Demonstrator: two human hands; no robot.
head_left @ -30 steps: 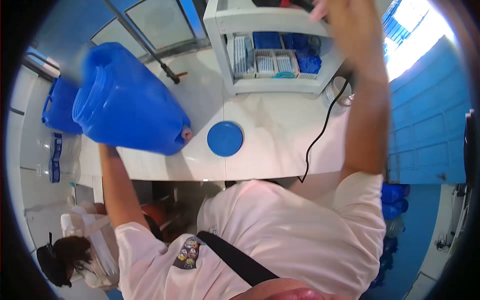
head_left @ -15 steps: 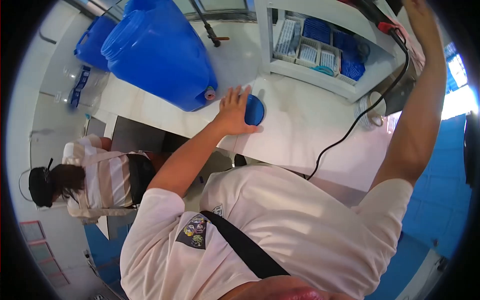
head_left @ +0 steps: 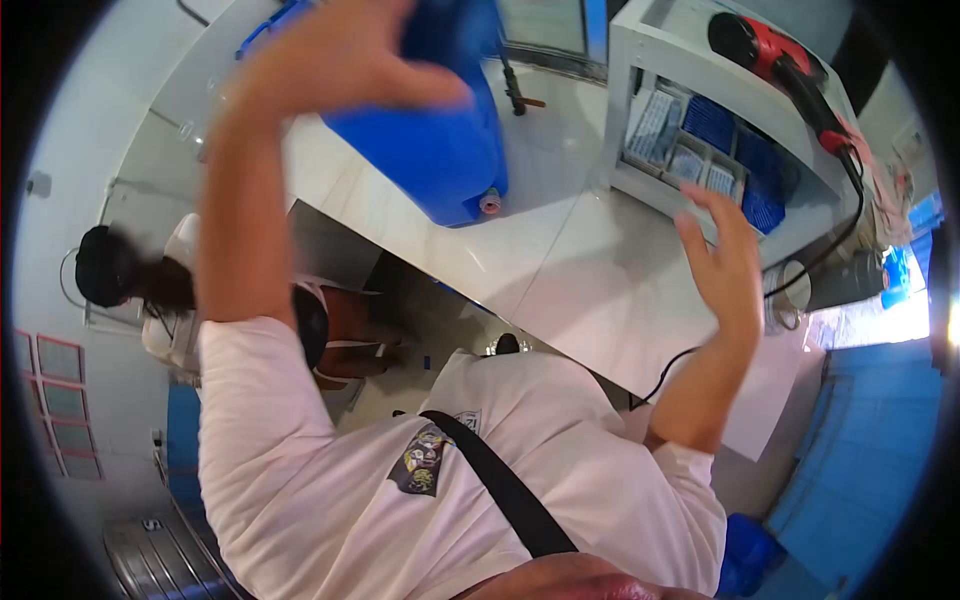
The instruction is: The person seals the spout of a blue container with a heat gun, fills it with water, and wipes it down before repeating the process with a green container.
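My left hand point(head_left: 340, 60) is raised at the upper left, smeared by motion, its thumb stretched out to the right. It passes in front of the big blue jug point(head_left: 430, 170) and hides the jug's mouth. The fingers run up to the frame's top edge, so I cannot see whether they hold anything. Low on the jug's side is a small pinkish spout point(head_left: 490, 202). My right hand point(head_left: 728, 255) hangs over the counter with fingers and thumb apart, holding nothing, in front of the white shelf unit point(head_left: 640, 180).
A red-and-black corded tool point(head_left: 775, 55) lies on the shelf unit, its black cable point(head_left: 840, 235) trailing down. Boxes of small packs point(head_left: 710, 125) sit inside. A person point(head_left: 180, 280) is at the left. The white counter point(head_left: 560, 290) ends near my body; a grey cylinder point(head_left: 845, 280) stands right.
My left hand has left the counter and risen to the upper left. The round blue lid no longer shows on the counter. My right hand has come down from the tool; the view has shifted.
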